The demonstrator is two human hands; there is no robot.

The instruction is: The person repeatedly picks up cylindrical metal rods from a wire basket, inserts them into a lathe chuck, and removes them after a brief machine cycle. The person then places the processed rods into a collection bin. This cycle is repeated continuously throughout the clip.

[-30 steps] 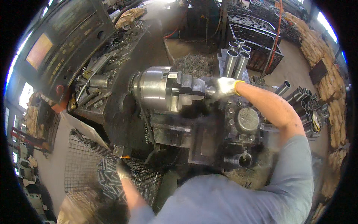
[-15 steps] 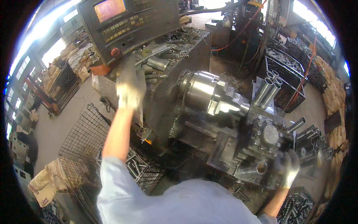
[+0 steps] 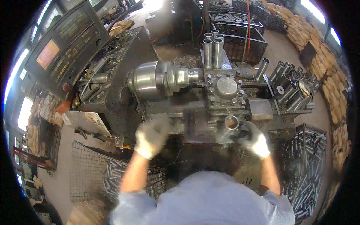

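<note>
My left hand (image 3: 153,138), in a pale glove with dark fingers, is over the front of the lathe, below the chuck (image 3: 147,79). Motion smears its fingers, and I see nothing clearly held in it. My right hand (image 3: 255,140), gloved alike, is right beside an upright metal cylinder (image 3: 231,123) with a brownish inside. Its fingers and thumb curve apart toward the cylinder; whether they touch it I cannot tell. A short metal piece (image 3: 193,75) sits in the chuck jaws, facing the tool turret (image 3: 227,88).
Several shiny tubes (image 3: 213,52) stand behind the turret, and more tubes (image 3: 290,84) stand at the right. A control panel (image 3: 67,45) rises at the left. Wire baskets (image 3: 90,165) and a bin of metal pieces (image 3: 307,168) flank me below. Sacks (image 3: 322,48) line the right.
My view has turned right. My left hand has come down from beside the control panel to the lathe front. My right hand has moved closer to the upright cylinder.
</note>
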